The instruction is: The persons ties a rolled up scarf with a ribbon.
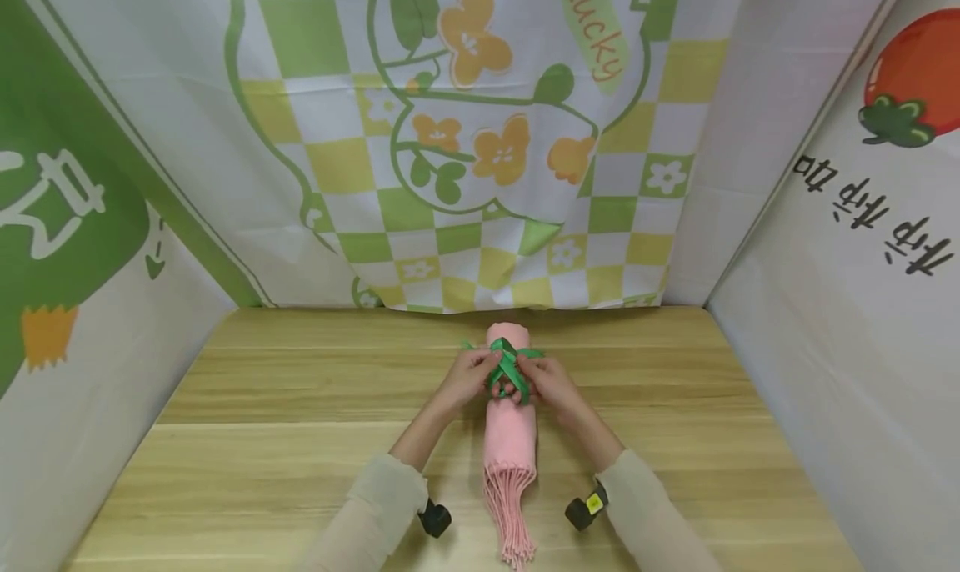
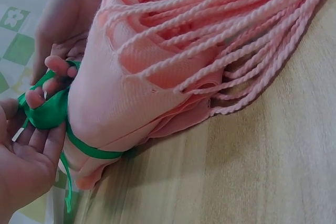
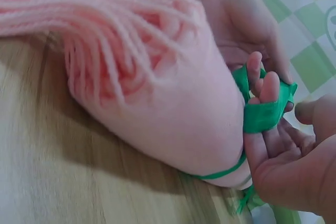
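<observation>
A pink scarf, rolled into a tight cylinder, lies lengthwise on the table with its twisted fringe toward the person. Round its upper part runs a green ribbon, pulled narrow at the waist of the roll. My left hand pinches the ribbon from the left, thumb against fingers. From the right, my right hand grips ribbon too, with a green band looped over its fingers. Both hands' fingertips meet among the loops on top of the scarf. How the ribbon crosses between them is partly hidden.
The wood-grain table spreads on both sides of the scarf. Behind it hangs a green and yellow checked cloth, and printed panels stand at left and right. A small black camera sits at the left wrist, another at the right.
</observation>
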Tool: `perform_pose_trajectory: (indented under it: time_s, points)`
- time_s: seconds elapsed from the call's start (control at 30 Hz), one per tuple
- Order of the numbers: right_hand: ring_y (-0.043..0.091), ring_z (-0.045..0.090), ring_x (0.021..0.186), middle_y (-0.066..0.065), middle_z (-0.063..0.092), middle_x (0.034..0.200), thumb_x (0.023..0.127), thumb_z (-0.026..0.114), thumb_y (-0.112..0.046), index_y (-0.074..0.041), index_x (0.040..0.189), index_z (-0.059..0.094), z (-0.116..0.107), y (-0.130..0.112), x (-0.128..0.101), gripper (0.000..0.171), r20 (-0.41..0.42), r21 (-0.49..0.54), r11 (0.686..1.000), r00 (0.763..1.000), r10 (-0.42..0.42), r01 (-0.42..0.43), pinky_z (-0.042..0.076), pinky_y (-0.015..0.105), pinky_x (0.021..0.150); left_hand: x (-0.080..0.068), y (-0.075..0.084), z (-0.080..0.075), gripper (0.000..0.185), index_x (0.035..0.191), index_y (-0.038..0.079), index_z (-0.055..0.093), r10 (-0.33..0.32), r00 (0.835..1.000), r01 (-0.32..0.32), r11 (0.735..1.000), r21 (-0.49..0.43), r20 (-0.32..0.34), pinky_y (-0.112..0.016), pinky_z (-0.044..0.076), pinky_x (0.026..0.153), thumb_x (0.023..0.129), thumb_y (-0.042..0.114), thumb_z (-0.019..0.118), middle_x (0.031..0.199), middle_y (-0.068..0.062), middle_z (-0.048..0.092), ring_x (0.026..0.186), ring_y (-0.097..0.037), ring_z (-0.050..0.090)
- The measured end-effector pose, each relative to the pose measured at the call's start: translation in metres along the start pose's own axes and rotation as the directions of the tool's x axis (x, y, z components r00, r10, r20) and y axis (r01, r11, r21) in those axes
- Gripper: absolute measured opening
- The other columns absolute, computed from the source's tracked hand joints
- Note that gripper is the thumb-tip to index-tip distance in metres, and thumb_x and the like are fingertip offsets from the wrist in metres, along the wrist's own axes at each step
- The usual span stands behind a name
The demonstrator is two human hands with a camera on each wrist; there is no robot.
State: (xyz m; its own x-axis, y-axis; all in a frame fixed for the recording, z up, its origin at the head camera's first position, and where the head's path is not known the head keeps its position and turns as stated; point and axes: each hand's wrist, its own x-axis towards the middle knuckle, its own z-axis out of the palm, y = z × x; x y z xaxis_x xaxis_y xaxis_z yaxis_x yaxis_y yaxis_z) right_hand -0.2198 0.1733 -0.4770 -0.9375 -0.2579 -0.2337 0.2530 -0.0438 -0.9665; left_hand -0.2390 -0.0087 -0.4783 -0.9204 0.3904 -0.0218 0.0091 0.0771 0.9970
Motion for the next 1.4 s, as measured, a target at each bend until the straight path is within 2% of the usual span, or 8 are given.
perform_pose_trajectory:
  time_s: [0.27,0.43,0.57,0.83,1.03,1.1,1.27,1.4]
  points:
    - [0.004,0.054,0.055,-0.004,0.064,0.068,0.107,0.045,-0.028,-0.007,0.110,0.065,0.009,-0.004,0.000,0.029,-0.027,0.196,0.979,0.998,0.057,-0.051,0.048,0.017,0.055,0.001,0.001,0.001,0.037,0.094,-0.008,0.064,-0.013,0.999,0.013,1.000,-0.019,0.040,-0.019,0.042,0.055,0.107,0.022,0.045,0.065,0.003,0.055,0.056,-0.006,0.049]
    - [0.004,0.049,0.059,-0.005,0.058,0.069,0.106,0.046,-0.017,-0.014,0.102,0.064,0.019,-0.006,0.000,0.018,-0.070,0.441,0.897,0.997,0.032,0.002,0.044,0.016,0.060,0.002,-0.001,0.001,0.040,0.093,-0.010,0.064,-0.010,0.999,0.013,0.999,-0.044,0.054,-0.017,0.044,0.056,0.107,0.022,0.045,0.067,0.003,0.056,0.056,-0.005,0.051]
    - [0.005,0.050,0.061,-0.005,0.060,0.075,0.107,0.043,-0.015,-0.014,0.097,0.058,0.024,-0.006,0.001,0.019,-0.107,0.552,0.830,0.994,-0.017,0.073,0.047,0.019,0.062,0.002,-0.001,0.003,0.040,0.095,-0.009,0.065,-0.016,0.999,0.019,0.997,-0.079,0.039,-0.016,0.046,0.057,0.108,0.022,0.044,0.071,0.004,0.063,0.058,-0.006,0.052]
    - [0.007,0.054,0.062,-0.004,0.064,0.090,0.110,0.035,-0.019,-0.013,0.103,0.051,0.025,-0.002,0.002,0.018,-0.164,0.585,0.796,0.984,-0.069,0.153,0.050,0.020,0.061,0.003,-0.001,0.007,0.037,0.117,-0.005,0.068,-0.015,1.000,0.016,0.995,-0.100,0.008,-0.018,0.049,0.060,0.108,0.022,0.044,0.082,0.002,0.072,0.065,-0.005,0.058]
    - [0.007,0.060,0.065,-0.001,0.062,0.098,0.110,0.030,-0.022,-0.014,0.107,0.044,0.027,-0.004,-0.002,0.016,-0.153,0.500,0.843,0.979,-0.137,0.196,0.052,0.019,0.061,0.003,-0.001,0.009,0.034,0.123,0.002,0.069,-0.007,0.999,0.006,1.000,-0.027,-0.045,-0.018,0.043,0.056,0.107,0.021,0.045,0.083,0.001,0.062,0.060,-0.007,0.049]
    - [0.004,0.056,0.059,-0.002,0.064,0.096,0.110,0.031,-0.021,-0.014,0.106,0.046,0.027,-0.003,-0.002,0.017,-0.139,0.479,0.850,0.975,-0.175,0.220,0.049,0.017,0.057,0.003,0.000,0.009,0.033,0.113,0.001,0.071,-0.016,0.998,0.015,1.000,-0.025,-0.065,-0.018,0.040,0.054,0.107,0.021,0.046,0.075,0.002,0.059,0.058,-0.007,0.047]
    - [0.000,0.033,0.044,-0.005,0.066,0.080,0.109,0.038,-0.017,-0.013,0.097,0.054,0.021,0.004,0.002,0.020,-0.102,0.517,0.814,0.963,-0.249,0.265,0.040,0.015,0.051,0.002,-0.001,0.007,0.035,0.079,0.003,0.061,-0.018,0.997,0.016,0.999,-0.035,-0.077,-0.021,0.036,0.051,0.106,0.021,0.048,0.062,0.002,0.053,0.055,-0.009,0.045]
    - [-0.002,0.031,0.045,-0.007,0.066,0.083,0.107,0.042,-0.012,-0.015,0.095,0.059,0.014,0.009,0.003,0.021,-0.113,0.559,0.780,0.958,-0.265,0.281,0.035,0.012,0.050,0.003,-0.004,0.006,0.035,0.078,0.001,0.059,-0.013,0.998,0.009,0.998,-0.063,-0.066,-0.021,0.039,0.055,0.106,0.020,0.049,0.064,0.002,0.054,0.057,-0.008,0.047]
